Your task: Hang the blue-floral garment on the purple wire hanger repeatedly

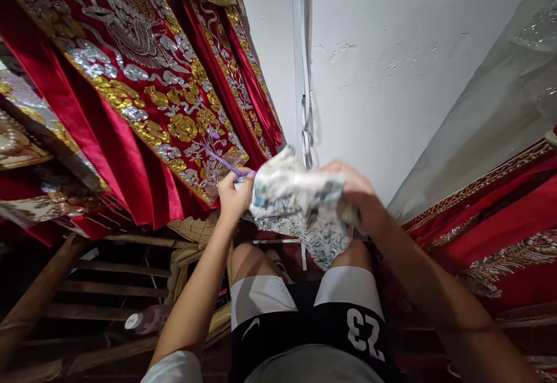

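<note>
A white cloth piece with a blue and dark pattern (282, 191) is stretched between my two hands above my knees, and its lower part hangs down between them. My left hand (236, 191) is closed at the cloth's left edge, with a thin purple cord (224, 162) pinched between thumb and fingers. The cord sticks out up and to the left. At the cloth's right end my right hand (359, 194) is closed on the fabric, smeared by motion. I cannot make out whether the cloth is a bag or a garment.
Red embroidered hangings with gold and silver sequins (183, 127) fill the left side. More red fringed fabric (513, 244) lies at the right. A white wall (369, 81) with a vertical cable strip (303, 52) is ahead. Bamboo furniture (117, 290) and a bottle (148, 319) are low on the left.
</note>
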Motion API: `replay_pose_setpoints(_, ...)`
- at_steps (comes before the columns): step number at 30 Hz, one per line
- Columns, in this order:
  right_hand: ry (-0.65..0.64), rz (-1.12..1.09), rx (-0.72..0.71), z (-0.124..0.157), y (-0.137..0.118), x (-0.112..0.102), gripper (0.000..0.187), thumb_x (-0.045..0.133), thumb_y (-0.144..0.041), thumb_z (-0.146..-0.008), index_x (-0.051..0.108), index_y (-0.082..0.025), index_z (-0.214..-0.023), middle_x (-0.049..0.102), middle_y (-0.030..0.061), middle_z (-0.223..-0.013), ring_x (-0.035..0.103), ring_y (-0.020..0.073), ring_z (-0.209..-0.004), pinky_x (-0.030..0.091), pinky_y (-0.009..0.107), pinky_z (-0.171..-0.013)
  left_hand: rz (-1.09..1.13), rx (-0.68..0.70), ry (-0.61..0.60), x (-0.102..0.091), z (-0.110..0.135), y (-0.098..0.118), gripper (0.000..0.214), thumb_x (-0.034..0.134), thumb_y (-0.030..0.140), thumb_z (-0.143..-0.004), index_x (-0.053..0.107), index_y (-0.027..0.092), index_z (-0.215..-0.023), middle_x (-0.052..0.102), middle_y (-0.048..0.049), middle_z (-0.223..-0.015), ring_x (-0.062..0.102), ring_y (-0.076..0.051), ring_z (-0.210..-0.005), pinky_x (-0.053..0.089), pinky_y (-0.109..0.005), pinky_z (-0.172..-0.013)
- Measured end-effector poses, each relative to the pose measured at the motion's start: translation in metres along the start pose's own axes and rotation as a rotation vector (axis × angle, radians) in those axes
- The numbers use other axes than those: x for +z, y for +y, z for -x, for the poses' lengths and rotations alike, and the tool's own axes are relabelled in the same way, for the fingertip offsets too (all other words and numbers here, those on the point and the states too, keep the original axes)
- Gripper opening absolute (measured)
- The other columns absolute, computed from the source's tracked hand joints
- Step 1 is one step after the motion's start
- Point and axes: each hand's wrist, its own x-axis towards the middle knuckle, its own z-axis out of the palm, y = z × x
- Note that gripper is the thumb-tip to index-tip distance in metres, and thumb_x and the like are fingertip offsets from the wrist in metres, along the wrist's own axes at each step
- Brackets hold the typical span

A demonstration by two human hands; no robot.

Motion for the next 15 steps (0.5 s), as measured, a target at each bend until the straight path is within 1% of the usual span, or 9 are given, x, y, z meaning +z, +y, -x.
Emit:
replay_pose_setpoints(2, -0.376, -0.069, -0.099, 0.023, -0.005, 0.018, 0.063, 0.051, -0.073, -0.091, 0.07, -0.024, -0.127, 0.07, 0.012, -0.125, 0.064, 0.0322, -0.122, 0.055, 0.047, -0.101, 0.112, -0.08, 0.106, 0.008, 0.015, -0.003, 0.041, 0.058, 0.052, -0.094, 0.068, 0.019, -0.072, 0.063, -0.0019, -0.07, 0.053, -0.014, -0.063, 0.043, -0.027, -0.063)
replay_pose_setpoints(4, -0.522, -0.016, -0.144, 0.037, 0.004, 0.026, 0.057, 0.055, -0.063, -0.093, 0.066, -0.025, -0.134, 0.065, 0.0129, -0.139, 0.056, 0.0338, -0.136, 0.045, 0.052, -0.114, 0.271, -0.173, 0.203, 0.021, 0.027, 0.0, 0.055, 0.045, 0.061, -0.1, 0.064, 0.02, -0.067, 0.056, -0.001, -0.061, 0.048, -0.013, -0.055, 0.04, -0.028, -0.058)
replay_pose_setpoints(5, -0.484, 0.067, -0.146, 0.04, 0.013, 0.027, 0.057, 0.057, -0.055, -0.095, 0.06, -0.025, -0.143, 0.058, 0.0137, -0.148, 0.049, 0.034, -0.143, 0.038, 0.054, -0.119, 0.358, -0.208, 0.216, 0.029, 0.031, 0.004, 0.061, 0.04, 0.066, -0.1, 0.063, 0.02, -0.067, 0.051, 0.0, -0.056, 0.046, -0.012, -0.052, 0.039, -0.028, -0.055)
replay_pose_setpoints(6, -0.376, 0.183, -0.134, 0.042, 0.024, 0.027, 0.061, 0.06, -0.048, -0.094, 0.052, -0.026, -0.15, 0.052, 0.0143, -0.155, 0.043, 0.0341, -0.148, 0.033, 0.057, -0.123, 0.466, -0.247, 0.18, 0.038, 0.033, 0.01, 0.064, 0.036, 0.07, -0.099, 0.061, 0.021, -0.066, 0.045, 0.0014, -0.05, 0.042, -0.012, -0.047, 0.037, -0.027, -0.052)
replay_pose_setpoints(7, -0.259, 0.312, -0.118, 0.043, 0.036, 0.027, 0.069, 0.063, -0.04, -0.092, 0.042, -0.026, -0.157, 0.045, 0.0154, -0.161, 0.036, 0.0346, -0.152, 0.029, 0.058, -0.125, 0.589, -0.294, 0.095, 0.047, 0.035, 0.017, 0.066, 0.034, 0.074, -0.098, 0.059, 0.021, -0.067, 0.038, 0.0032, -0.046, 0.037, -0.012, -0.043, 0.035, -0.027, -0.049)
replay_pose_setpoints(9, -0.149, 0.504, -0.093, 0.046, 0.059, 0.027, 0.091, 0.068, -0.029, -0.086, 0.024, -0.024, -0.165, 0.035, 0.0181, -0.165, 0.029, 0.0372, -0.155, 0.027, 0.061, -0.125, 0.819, -0.393, -0.154, 0.064, 0.039, 0.035, 0.062, 0.038, 0.074, -0.096, 0.06, 0.021, -0.073, 0.033, 0.0056, -0.044, 0.03, -0.01, -0.038, 0.033, -0.025, -0.045)
replay_pose_setpoints(11, -0.161, 0.581, -0.074, 0.052, 0.074, 0.03, 0.107, 0.071, -0.025, -0.079, 0.011, -0.021, -0.167, 0.036, 0.0213, -0.163, 0.034, 0.0409, -0.151, 0.033, 0.062, -0.122, 0.996, -0.479, -0.361, 0.079, 0.044, 0.054, 0.048, 0.052, 0.066, -0.095, 0.065, 0.02, -0.087, 0.04, 0.006, -0.049, 0.027, -0.007, -0.037, 0.03, -0.022, -0.043)
replay_pose_setpoints(12, -0.173, 0.6, -0.065, 0.056, 0.079, 0.032, 0.113, 0.073, -0.026, -0.077, 0.006, -0.02, -0.167, 0.038, 0.0225, -0.162, 0.039, 0.0425, -0.147, 0.037, 0.063, -0.119, 1.037, -0.502, -0.403, 0.084, 0.047, 0.062, 0.042, 0.057, 0.062, -0.095, 0.066, 0.021, -0.094, 0.044, 0.0059, -0.053, 0.026, -0.006, -0.037, 0.029, -0.02, -0.042)
replay_pose_setpoints(15, -0.131, 0.686, -0.059, 0.069, 0.085, 0.036, 0.121, 0.076, -0.03, -0.07, 0.005, -0.021, -0.168, 0.044, 0.0225, -0.156, 0.048, 0.0454, -0.137, 0.042, 0.065, -0.112, 1.112, -0.552, -0.393, 0.094, 0.054, 0.077, 0.033, 0.064, 0.055, -0.094, 0.065, 0.024, -0.105, 0.053, 0.0049, -0.066, 0.036, -0.004, -0.042, 0.034, -0.018, -0.045)
